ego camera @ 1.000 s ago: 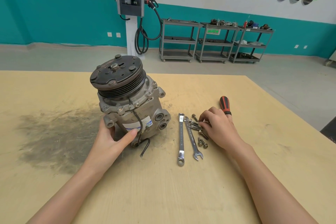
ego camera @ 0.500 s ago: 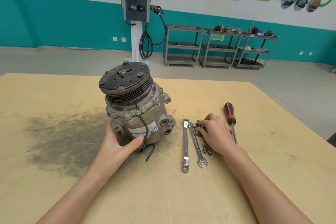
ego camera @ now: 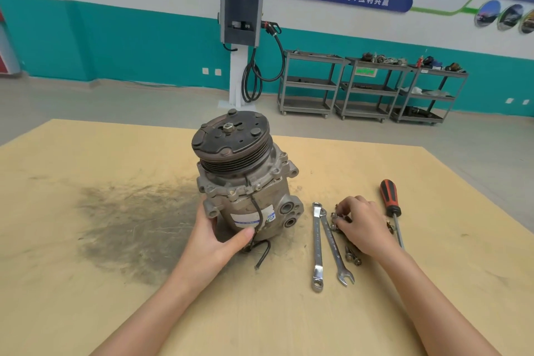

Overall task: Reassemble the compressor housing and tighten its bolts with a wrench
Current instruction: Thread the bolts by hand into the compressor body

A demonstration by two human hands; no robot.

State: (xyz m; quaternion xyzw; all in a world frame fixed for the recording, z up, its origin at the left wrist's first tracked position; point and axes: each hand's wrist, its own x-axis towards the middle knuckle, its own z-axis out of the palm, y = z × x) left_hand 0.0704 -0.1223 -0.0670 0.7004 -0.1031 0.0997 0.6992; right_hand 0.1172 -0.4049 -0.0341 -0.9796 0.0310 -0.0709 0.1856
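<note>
Left hand [ego camera: 212, 235] grips grey cast-metal compressor [ego camera: 245, 182], steadying it upright on bench [ego camera: 86, 298]; right hand [ego camera: 362, 225], at 3 o'clock, pinches small steel bolts [ego camera: 335, 218] for fitting.

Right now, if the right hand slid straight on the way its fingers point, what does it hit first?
The right hand points left across the table, fingertips already in the loose bolts. Just past those lie the two wrenches, so probably the nearer wrench shaft first; the compressor sits further left.
</note>
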